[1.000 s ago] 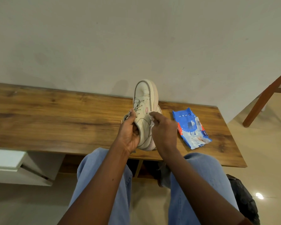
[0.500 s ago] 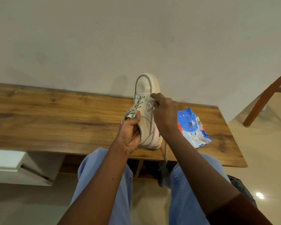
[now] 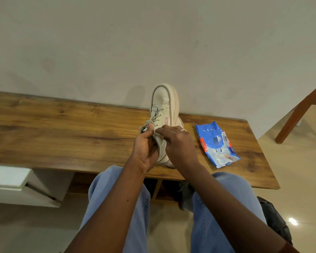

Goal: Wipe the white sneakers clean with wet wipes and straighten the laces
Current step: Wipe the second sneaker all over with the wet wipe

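Note:
A white sneaker (image 3: 162, 99) stands tilted on the wooden table (image 3: 62, 134), toe pointing at the wall, its grey laces loose near the tongue. My left hand (image 3: 144, 148) grips its heel end from the left, thumb on the laces. From the right, my right hand (image 3: 179, 143) presses a small white wet wipe (image 3: 156, 133) against the shoe's upper beside the laces, touching the left thumb. Part of another pale shoe (image 3: 181, 122) peeks out behind my right hand; most of it is hidden.
A blue pack of wet wipes (image 3: 216, 145) lies on the table right of the shoe. A white drawer unit (image 3: 7, 178) sits under the table's left side. A wooden chair leg (image 3: 299, 110) stands at the far right, a black bag (image 3: 274, 216) on the floor.
My right hand with the wipe went up the sneaker's side to the upper laces, then came back down to the collar beside my left thumb. The left hand kept its hold.

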